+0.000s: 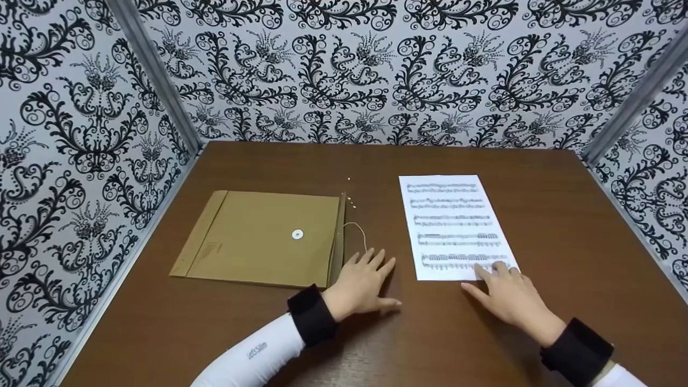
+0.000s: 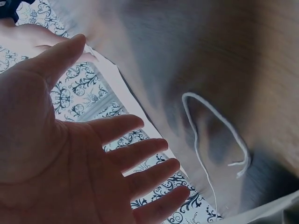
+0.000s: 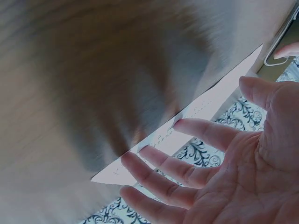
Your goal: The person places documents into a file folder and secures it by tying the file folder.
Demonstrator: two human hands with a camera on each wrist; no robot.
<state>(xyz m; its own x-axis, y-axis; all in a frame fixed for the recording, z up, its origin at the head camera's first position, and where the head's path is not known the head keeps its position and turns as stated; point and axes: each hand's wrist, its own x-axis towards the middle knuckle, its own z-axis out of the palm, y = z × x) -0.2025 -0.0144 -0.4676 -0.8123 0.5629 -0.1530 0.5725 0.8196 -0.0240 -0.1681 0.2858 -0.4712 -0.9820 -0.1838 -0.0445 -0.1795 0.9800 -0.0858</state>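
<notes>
A brown kraft envelope with a white round button lies on the left of the table, its right-hand edge slightly parted. From that edge a pale string curves out over the wood. My left hand is just right of the envelope's lower right corner, fingers spread and holding nothing. The left wrist view shows the string beyond those fingertips. To the right lies a sheet of printed music. My right hand has its extended fingertips on the sheet's lower right corner, palm facing down.
The brown wooden table is bounded by patterned black-and-white walls at the back and both sides. A few tiny shiny specks show near the envelope's upper right corner. Bare wood separates the envelope from the sheet.
</notes>
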